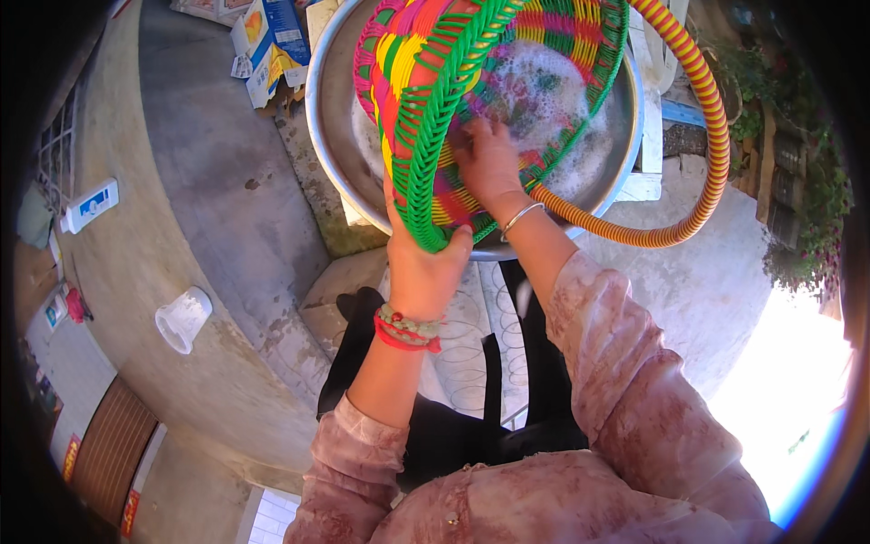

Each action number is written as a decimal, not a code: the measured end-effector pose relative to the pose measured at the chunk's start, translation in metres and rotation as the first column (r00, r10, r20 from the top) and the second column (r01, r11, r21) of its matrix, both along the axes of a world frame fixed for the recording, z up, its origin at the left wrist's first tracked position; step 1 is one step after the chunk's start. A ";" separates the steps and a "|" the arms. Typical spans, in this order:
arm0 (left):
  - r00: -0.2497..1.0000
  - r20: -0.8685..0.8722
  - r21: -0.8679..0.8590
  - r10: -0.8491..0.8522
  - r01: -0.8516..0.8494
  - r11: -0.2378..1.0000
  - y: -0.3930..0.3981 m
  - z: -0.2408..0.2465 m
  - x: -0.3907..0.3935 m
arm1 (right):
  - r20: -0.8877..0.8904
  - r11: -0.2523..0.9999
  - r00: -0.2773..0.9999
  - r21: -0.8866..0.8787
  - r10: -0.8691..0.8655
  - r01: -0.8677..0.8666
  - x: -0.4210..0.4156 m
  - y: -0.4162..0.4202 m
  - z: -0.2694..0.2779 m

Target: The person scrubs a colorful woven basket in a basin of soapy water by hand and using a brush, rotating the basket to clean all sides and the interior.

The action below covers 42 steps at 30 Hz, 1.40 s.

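Note:
A woven plastic-strip basket (pixel 404 75) in green, pink, yellow and orange is tilted over a round metal basin (pixel 629 170). My left hand (pixel 427 262) grips the braided green rim, thumb on the inner side. Inside the basket, my right hand (pixel 491 163) rests against the woven lower wall with its fingers curled; whether it holds anything is hidden. White soap suds (pixel 544 81) show within the basket and around it in the basin. The basket's yellow-and-orange wrapped hoop handle (pixel 714 136) loops out to the right, past the basin's rim.
A torn blue-and-white carton (pixel 272 47) is left of the basin. Farther left, a white plastic bucket (pixel 183 319) and a white bottle (pixel 92 204) are on the concrete. White slats (pixel 649 136) lie under the basin's right side. Plants (pixel 815 177) grow at the far right.

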<state>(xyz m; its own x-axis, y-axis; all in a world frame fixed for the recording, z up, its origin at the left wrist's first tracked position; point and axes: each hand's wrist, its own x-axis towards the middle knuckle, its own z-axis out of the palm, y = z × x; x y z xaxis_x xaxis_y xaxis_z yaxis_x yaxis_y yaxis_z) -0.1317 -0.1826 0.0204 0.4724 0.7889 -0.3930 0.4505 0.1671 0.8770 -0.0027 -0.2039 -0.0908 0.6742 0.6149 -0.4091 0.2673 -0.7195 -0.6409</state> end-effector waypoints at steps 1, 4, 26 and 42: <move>1.000 0.015 -0.029 -0.013 0.014 0.999 0.002 -0.001 0.000 | -0.291 0.954 0.952 0.299 0.099 -0.008 -0.009 0.004 -0.006; 0.998 0.000 -0.078 -0.066 0.066 0.995 0.006 -0.008 -0.015 | -0.203 0.800 0.947 0.595 0.250 -0.083 -0.015 0.012 0.036; 0.997 0.034 0.071 -0.062 0.060 0.996 0.003 -0.024 -0.019 | -0.592 0.823 0.781 0.535 0.201 0.193 -0.023 0.015 0.026; 0.992 0.054 0.218 0.111 -0.120 0.968 0.011 -0.034 0.001 | -0.024 0.934 0.937 0.097 0.349 -0.345 0.025 0.013 0.017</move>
<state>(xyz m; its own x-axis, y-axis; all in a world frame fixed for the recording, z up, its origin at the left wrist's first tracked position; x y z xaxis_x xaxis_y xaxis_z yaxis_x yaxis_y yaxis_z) -0.1305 -0.1717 -0.0141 0.3851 0.9041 -0.1854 0.4028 0.0161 0.9151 0.0219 -0.1906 -0.0738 0.3963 0.8428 -0.3642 0.4626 -0.5259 -0.7138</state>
